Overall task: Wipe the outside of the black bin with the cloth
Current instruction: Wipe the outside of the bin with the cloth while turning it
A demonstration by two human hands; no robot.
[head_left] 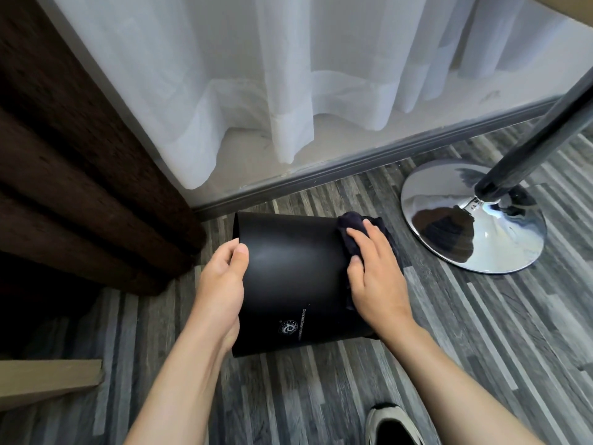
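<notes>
The black bin point(288, 277) is tipped on its side above the grey plank floor, with a small printed logo near its closer end. My left hand point(221, 284) grips the bin's left side, thumb on top. My right hand point(375, 277) presses a dark cloth point(349, 232) flat against the bin's right side near the far end. Part of the cloth is bunched beyond my fingers and part hangs down behind my hand.
A chrome round base point(471, 220) with a dark pole stands close to the right of the bin. A brown curtain point(80, 155) hangs at the left, a white sheer curtain point(256, 75) behind. A wooden edge point(48, 383) lies at lower left, a shoe point(391, 425) at the bottom.
</notes>
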